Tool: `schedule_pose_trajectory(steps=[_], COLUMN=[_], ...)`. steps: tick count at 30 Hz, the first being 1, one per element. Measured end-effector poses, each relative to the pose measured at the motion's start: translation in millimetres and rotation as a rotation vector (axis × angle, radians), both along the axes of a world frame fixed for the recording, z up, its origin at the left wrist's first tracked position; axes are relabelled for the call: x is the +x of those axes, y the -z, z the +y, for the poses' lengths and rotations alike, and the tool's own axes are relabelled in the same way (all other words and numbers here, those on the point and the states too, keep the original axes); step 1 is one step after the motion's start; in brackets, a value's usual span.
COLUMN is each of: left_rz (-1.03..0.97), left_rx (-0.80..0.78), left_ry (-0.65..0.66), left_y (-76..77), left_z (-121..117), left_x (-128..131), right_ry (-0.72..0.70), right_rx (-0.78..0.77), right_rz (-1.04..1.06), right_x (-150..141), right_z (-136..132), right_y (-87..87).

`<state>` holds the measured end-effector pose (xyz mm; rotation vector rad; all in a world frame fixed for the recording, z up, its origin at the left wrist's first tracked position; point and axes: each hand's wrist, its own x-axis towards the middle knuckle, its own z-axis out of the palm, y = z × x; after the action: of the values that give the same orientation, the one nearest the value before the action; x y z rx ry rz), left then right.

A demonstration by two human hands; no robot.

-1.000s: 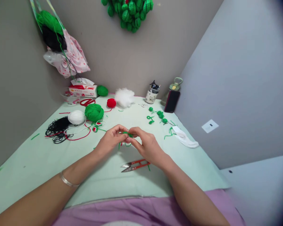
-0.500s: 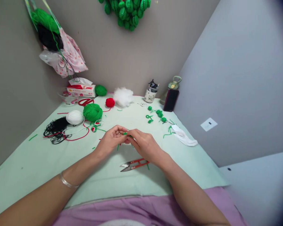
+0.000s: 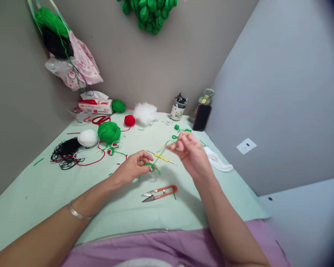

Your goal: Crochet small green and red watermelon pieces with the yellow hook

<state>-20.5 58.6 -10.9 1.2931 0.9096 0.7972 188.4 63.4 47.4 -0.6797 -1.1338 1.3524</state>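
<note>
My left hand (image 3: 136, 165) is closed on a small green crochet piece (image 3: 152, 167) with a little white and red on it. A green yarn strand (image 3: 161, 154) runs taut from that piece up to my right hand (image 3: 190, 150). The right fingers are pinched on the strand; whether they also hold a needle is too small to tell. Behind the piece, a yellow-handled crochet hook (image 3: 161, 157) lies on the table. Orange thread snips (image 3: 163, 193) lie below the hands, blades pointing left.
At left are a green yarn ball (image 3: 109, 132), a white yarn ball (image 3: 88, 138) and black yarn (image 3: 64, 152). White stuffing (image 3: 145, 114), a red yarn ball (image 3: 129, 120), a cup (image 3: 178, 109) and a phone (image 3: 202, 118) stand farther back. White cloth (image 3: 218, 161) lies right.
My right hand has moved away from the left, up and to the right, drawing the green strand out. The crochet hook now shows between the hands. The left hand has stayed nearly in place.
</note>
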Motion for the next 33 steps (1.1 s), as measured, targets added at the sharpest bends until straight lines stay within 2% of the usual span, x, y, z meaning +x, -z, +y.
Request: schedule_pose_trajectory(steps=[4,6,8,10,15,17,23,33], left_rz=[0.067,0.037,-0.020,-0.080,-0.149,-0.141,-0.126,-0.104], left_rx=[0.036,0.018,-0.014,-0.023,0.028,0.050,0.102,0.139], left_ry=[-0.012,-0.005,0.002,-0.003,-0.035,-0.049,-0.059,-0.060], left_y=[-2.4,-4.3,-6.2,-7.9,-12.3,-13.7,-15.2,-18.2], left_z=[0.8,1.0,0.8,0.4,-0.1,-0.3,-1.7,-3.1], left_x=[-0.7,-0.7,-0.8,-1.4,-4.9,-6.2,-7.9,-7.0], right_ry=[0.454,0.593,0.645,0.601,0.218,0.140,0.101,0.087], right_rx=[0.295,0.362,0.390,0.396,0.407,0.476,0.610,0.644], right_rz=[0.086,0.071,0.011,-0.115,-0.648,-0.813,-1.000,-1.124], right_x=[32.2,43.4,46.2,40.9,15.8,8.9,4.5,4.7], right_z=[13.8,17.0,17.1,14.2,-1.8,-6.9,-8.3,-9.5], right_y=[-8.1,-10.5,-10.4,-8.4,-3.9,-2.7,3.6,5.0])
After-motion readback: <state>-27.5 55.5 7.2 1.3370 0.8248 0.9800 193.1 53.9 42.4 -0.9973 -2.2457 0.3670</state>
